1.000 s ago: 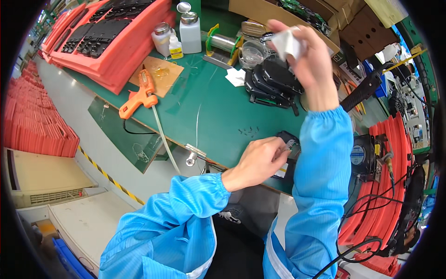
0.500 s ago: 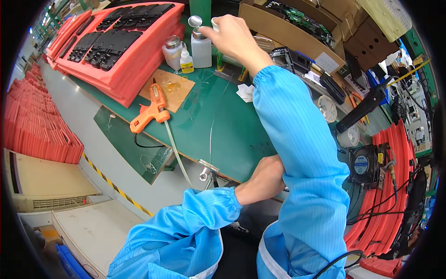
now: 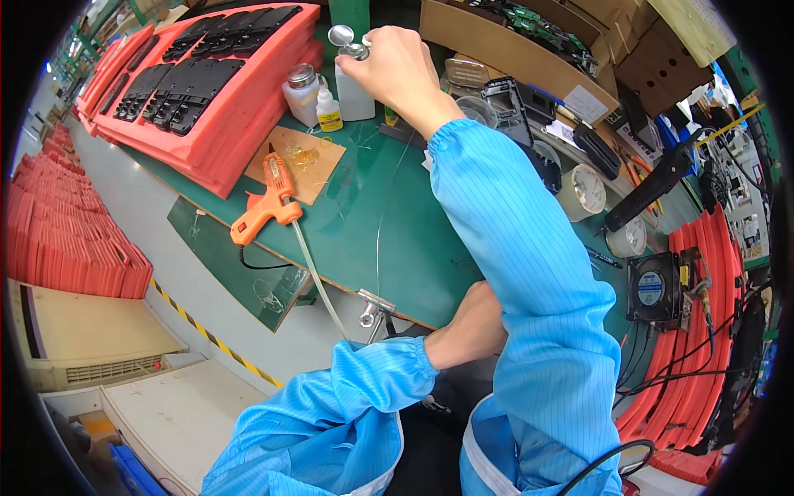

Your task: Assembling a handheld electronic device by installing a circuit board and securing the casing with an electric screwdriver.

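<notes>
My right hand (image 3: pixel 401 76) reaches to the back of the green bench, at the top of a white dispenser bottle (image 3: pixel 354 97) with its round metal lid (image 3: pixel 340 35) flipped up. The fingers are closed, and a bit of something white shows at their tips; its kind cannot be made out. My left hand (image 3: pixel 470 329) is curled at the bench's front edge, partly behind my right sleeve; what it may hold is hidden. Beside the dispenser stand a second white bottle (image 3: pixel 303 97) with a metal cap and a small yellow-labelled dropper bottle (image 3: pixel 328 111).
An orange glue gun (image 3: pixel 273 194) lies by a brown card (image 3: pixel 318 165). Black plastic parts (image 3: pixel 192 91) rest on pink foam (image 3: pixel 227 140) at the left. A cardboard box (image 3: pixel 504 45) of circuit boards stands at the back. A small fan (image 3: pixel 652 289) is at the right.
My right hand has shifted slightly left and lower over the dispenser bottle, its thumb now against the bottle's top. The left hand stays near the bench edge.
</notes>
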Demonstrator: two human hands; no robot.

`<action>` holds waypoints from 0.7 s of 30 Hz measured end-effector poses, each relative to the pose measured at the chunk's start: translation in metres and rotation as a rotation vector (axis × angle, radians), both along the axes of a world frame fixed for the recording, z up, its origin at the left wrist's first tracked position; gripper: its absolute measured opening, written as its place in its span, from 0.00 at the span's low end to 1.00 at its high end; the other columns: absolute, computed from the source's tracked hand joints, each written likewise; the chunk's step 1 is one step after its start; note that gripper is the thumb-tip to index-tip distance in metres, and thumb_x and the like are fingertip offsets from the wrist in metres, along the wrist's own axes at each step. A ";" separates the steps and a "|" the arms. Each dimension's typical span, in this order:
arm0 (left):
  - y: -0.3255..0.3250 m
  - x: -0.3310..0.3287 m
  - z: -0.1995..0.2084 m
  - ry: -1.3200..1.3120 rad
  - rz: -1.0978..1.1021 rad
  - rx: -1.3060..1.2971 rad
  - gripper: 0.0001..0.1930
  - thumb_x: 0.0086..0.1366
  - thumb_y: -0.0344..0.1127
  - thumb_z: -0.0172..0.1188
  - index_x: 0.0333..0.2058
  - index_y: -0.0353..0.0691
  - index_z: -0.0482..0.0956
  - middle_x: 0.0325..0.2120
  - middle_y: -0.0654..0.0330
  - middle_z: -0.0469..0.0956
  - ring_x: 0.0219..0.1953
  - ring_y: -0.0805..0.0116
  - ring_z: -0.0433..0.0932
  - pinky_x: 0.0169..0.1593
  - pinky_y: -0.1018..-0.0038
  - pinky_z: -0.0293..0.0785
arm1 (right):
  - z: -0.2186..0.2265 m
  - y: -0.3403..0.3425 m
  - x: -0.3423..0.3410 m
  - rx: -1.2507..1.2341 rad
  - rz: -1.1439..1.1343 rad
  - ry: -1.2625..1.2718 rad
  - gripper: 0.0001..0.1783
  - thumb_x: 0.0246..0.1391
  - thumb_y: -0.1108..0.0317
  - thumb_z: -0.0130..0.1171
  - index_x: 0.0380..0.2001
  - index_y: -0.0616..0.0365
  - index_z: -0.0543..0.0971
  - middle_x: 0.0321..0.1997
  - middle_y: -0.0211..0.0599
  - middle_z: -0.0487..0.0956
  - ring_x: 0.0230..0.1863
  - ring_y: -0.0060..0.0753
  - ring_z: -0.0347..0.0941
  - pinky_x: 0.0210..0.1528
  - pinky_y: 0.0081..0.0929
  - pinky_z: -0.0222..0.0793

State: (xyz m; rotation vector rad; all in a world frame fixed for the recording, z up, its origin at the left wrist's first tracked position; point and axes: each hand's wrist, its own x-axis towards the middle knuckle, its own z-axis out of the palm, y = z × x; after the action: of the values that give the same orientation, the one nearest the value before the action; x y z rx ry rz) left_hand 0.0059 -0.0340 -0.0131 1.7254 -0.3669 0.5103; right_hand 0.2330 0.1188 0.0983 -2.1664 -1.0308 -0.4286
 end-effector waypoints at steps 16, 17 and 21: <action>0.000 -0.009 0.003 0.119 -0.108 -0.121 0.21 0.60 0.43 0.72 0.48 0.37 0.84 0.49 0.44 0.83 0.53 0.38 0.79 0.58 0.53 0.74 | -0.003 -0.001 -0.009 -0.030 0.011 -0.059 0.15 0.56 0.57 0.64 0.34 0.59 0.89 0.38 0.52 0.87 0.41 0.58 0.85 0.45 0.50 0.82; 0.005 -0.012 0.000 0.237 -0.173 -0.180 0.24 0.60 0.43 0.72 0.51 0.37 0.83 0.52 0.43 0.81 0.56 0.37 0.77 0.62 0.52 0.71 | -0.003 0.004 -0.009 -0.088 0.052 -0.057 0.14 0.58 0.59 0.62 0.35 0.57 0.89 0.40 0.52 0.87 0.42 0.57 0.85 0.46 0.50 0.82; 0.032 -0.030 -0.047 0.429 -0.230 -0.094 0.28 0.61 0.42 0.73 0.56 0.33 0.81 0.58 0.44 0.80 0.62 0.46 0.76 0.63 0.55 0.71 | 0.004 0.007 -0.028 -0.196 0.168 -0.302 0.11 0.56 0.67 0.61 0.37 0.54 0.90 0.44 0.46 0.88 0.49 0.51 0.86 0.48 0.46 0.83</action>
State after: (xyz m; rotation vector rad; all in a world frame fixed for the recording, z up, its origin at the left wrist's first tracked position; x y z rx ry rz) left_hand -0.0243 -0.0024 -0.0599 1.6241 -0.2238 -0.0134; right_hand 0.2050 0.1254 0.1023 -2.2054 -1.4635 -0.6097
